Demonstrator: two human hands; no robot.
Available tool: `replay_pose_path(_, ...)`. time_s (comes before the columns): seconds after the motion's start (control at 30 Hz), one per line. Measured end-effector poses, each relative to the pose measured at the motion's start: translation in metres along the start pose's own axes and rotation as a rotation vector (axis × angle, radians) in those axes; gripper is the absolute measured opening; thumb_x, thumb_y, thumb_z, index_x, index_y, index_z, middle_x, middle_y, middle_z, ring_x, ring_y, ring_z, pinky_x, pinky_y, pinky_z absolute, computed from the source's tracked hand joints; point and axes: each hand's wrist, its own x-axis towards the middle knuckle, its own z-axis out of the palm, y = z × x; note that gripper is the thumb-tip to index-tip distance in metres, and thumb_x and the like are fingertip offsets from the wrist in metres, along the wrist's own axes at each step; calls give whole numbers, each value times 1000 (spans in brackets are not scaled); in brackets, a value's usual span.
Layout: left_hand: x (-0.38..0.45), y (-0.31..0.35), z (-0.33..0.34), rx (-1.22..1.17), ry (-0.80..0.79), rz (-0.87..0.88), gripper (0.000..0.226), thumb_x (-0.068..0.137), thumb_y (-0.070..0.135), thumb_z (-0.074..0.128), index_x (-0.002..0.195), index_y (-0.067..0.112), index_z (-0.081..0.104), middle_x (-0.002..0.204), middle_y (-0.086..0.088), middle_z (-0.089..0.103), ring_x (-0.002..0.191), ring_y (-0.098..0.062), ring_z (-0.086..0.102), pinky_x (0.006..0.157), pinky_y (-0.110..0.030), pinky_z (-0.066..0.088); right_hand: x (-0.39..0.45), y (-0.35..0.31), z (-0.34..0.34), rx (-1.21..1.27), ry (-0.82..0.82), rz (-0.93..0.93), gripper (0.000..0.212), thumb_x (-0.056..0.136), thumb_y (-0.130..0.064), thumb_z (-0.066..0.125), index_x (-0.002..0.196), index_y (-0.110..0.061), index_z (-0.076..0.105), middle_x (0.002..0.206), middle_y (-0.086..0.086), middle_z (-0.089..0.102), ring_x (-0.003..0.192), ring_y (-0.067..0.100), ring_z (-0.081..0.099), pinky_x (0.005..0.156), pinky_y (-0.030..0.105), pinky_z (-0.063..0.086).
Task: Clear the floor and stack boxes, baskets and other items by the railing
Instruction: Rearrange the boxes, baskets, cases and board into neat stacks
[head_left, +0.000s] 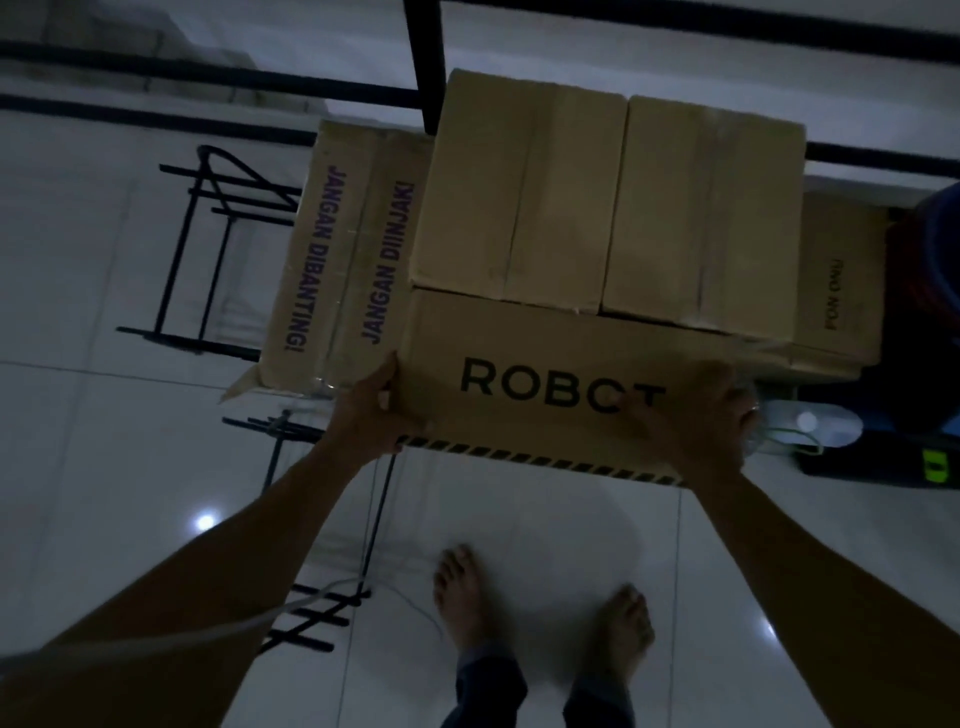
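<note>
Cardboard is the material of every container in view, and all of them are closed, so their contents cannot be told. The box printed "ROBOT" (545, 384), edged along its near side with a black-and-tan striped band, is held at both ends and sits against the near side of the stack beside the black railing (423, 62). The left hand (371, 410) grips the box's left end, thumb on the top face and fingers curled beneath the edge. The right hand (696, 415) presses on the right end, fingers spread over the top face and covering part of the lettering; whether its thumb wraps the edge cannot be told. Directly behind the held box, two plain boxes lie side by side and touching: the left plain box (524, 192) and the right plain box (706, 218). To the left and lower lies the box printed "JANGAN DIBANTING" (337, 260), its flaps closed. At the right, a smaller box (841, 270) with faint lettering rests below the plain pair. A black wire rack (208, 249) stands on the white tiled floor (104, 441) to the left. The person's bare feet (462, 597) stand on the tiles near the stack.
</note>
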Motion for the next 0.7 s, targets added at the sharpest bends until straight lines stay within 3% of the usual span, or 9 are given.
replay_pose_path(0.07, -3, 4, -2, 48, -7, 27, 114, 68, 8, 90, 157, 34, 24, 137, 3, 39, 102, -23, 59, 80, -49, 61, -3, -6, -4, 27, -42, 54, 133, 55, -75, 80, 149, -11, 12, 155, 23, 14, 144, 43, 14, 109, 61, 30)
replay_pose_path(0.17, -9, 5, -9, 249, -57, 87, 115, 70, 24, 90, 158, 33, 17, 138, -2, 44, 121, -26, 52, 91, -38, 57, -6, -8, -6, 34, -113, 71, 127, 67, -64, 81, 154, -11, 6, 159, 21, 9, 146, 40, 13, 110, 58, 28)
replay_pose_path(0.27, -19, -4, -20, 238, 77, 10, 75, 86, 16, 77, 150, 11, 38, 130, -8, 56, 114, -21, 57, 85, -16, 48, -23, -18, -1, 101, -70, -27, 97, 83, -47, 75, 152, -9, 18, 155, 19, 19, 140, 37, 25, 103, 45, 32)
replay_pose_path(0.4, -48, -51, -50, 440, 360, -110, 43, 93, 21, 66, 131, 1, 57, 127, -19, 62, 115, -32, 59, 88, -30, 46, -71, -32, 30, 32, 66, -283, 75, 84, -39, 70, 139, -3, 35, 142, 22, 33, 132, 41, 30, 114, 50, 25)
replay_pose_path(0.5, -62, -97, -65, 437, 351, -290, 52, 96, 18, 61, 136, -8, 41, 138, -26, 51, 127, -37, 50, 98, -36, 44, -118, -36, 62, 70, 69, -486, 67, 86, -30, 70, 136, 1, 39, 138, 22, 38, 129, 39, 34, 111, 42, 22)
replay_pose_path(0.7, -47, -177, -81, 293, 102, -449, 89, 95, 37, 65, 157, 2, 11, 161, -20, 23, 145, -34, 31, 117, -39, 31, -187, -42, 134, 165, -57, -676, 57, 90, -24, 68, 136, 0, 44, 138, 18, 39, 129, 32, 34, 102, 44, 45)
